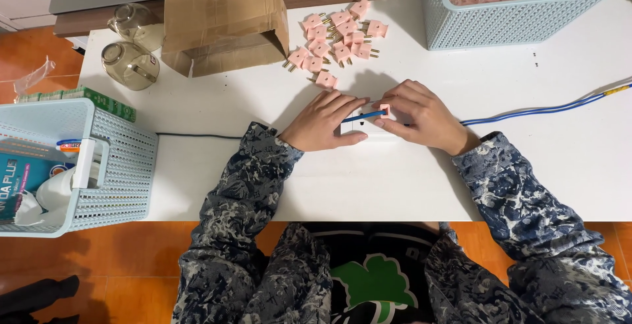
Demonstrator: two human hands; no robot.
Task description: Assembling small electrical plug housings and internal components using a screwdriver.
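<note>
My left hand lies flat on a white socket block in the middle of the white table, pinning it down. My right hand rests on the block's right side, its fingertips pinching a small pink plug against the block. A blue tool shaft or wire runs between the two hands. A pile of several pink plugs with brass pins lies just beyond the hands.
An open cardboard box lies at the back left beside two upturned glass mugs. One light blue basket with pink plugs stands back right, another overhangs the left edge. A blue cable runs right.
</note>
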